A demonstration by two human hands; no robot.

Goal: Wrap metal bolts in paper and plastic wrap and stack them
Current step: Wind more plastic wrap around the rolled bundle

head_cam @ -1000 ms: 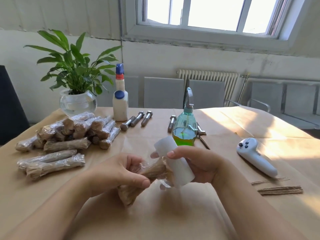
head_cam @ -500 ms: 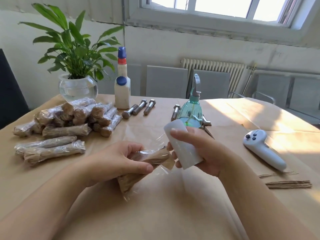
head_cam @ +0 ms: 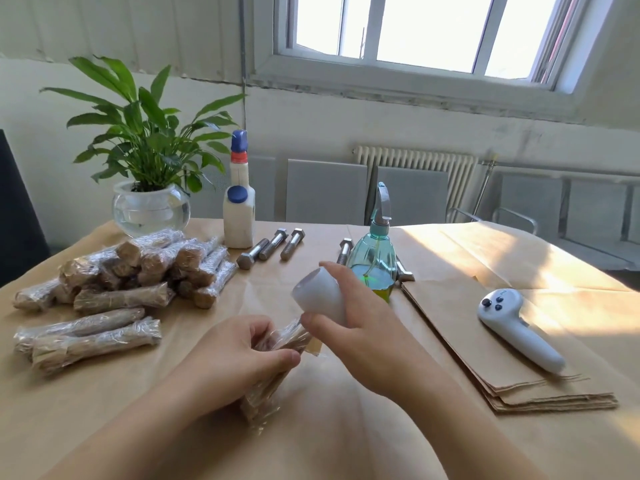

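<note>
Left hand: the left hand (head_cam: 239, 355) sits at 6 o'clock of the surface (head_cam: 346, 438); its grip is curled round the wrapped bolt (head_cam: 266, 386), thumb on top, fingers underneath
Right hand: the right hand (head_cam: 360, 327) lies just at 3 o'clock of the left one; its grip is closed round the plastic wrap roll (head_cam: 320, 294), index finger over the top, thumb at the roll's near end
Wrapped bolt: paper-covered, film over it, tilted from 7 o'clock up toward 1 o'clock; its far end meets the roll
Stack: the pile of wrapped bolts (head_cam: 138, 268) lies at 10 o'clock; two more bundles (head_cam: 90, 336) lie nearer, at 9 o'clock
Bare bolts: three bare bolts (head_cam: 273, 245) at 12 o'clock, beside the white bottle (head_cam: 239, 216)
Other: spray bottle (head_cam: 374, 261) behind the right hand; paper sheets (head_cam: 485, 362) and a controller (head_cam: 516, 332) at 3 o'clock; potted plant (head_cam: 149, 157) at 11 o'clock
</note>
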